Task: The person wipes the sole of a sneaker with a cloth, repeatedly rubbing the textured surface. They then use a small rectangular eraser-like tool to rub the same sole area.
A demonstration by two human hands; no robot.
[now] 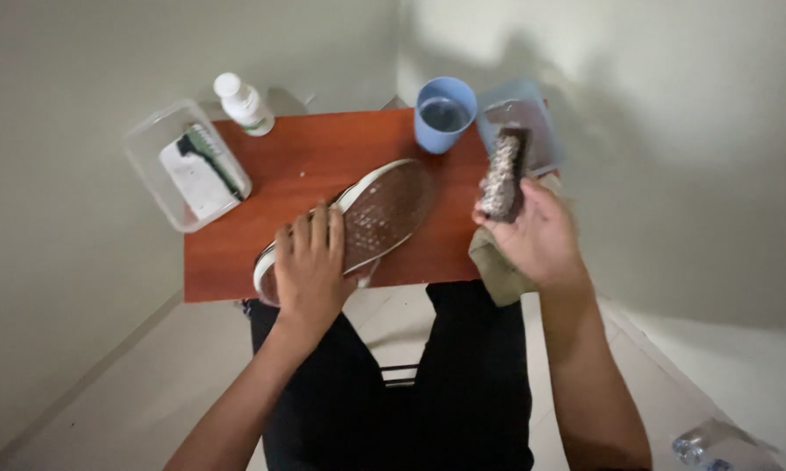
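A shoe [380, 209] lies sole up on the small red-brown table [297, 161], its brown sole with a white rim facing me. My left hand [310, 266] presses down on the heel end of the sole, fingers spread over it. My right hand [533, 235] holds a dark brush [503, 174] with foamy, soapy bristles turned up, just off the table's right edge. The brush is apart from the shoe.
A blue cup [444, 113] with water stands at the table's far right. A clear tray [188, 166] with a white cloth and a dark brush overhangs the left edge. A white bottle [243, 103] stands behind it. A khaki cloth [496, 266] hangs at the right edge. My legs are under the table.
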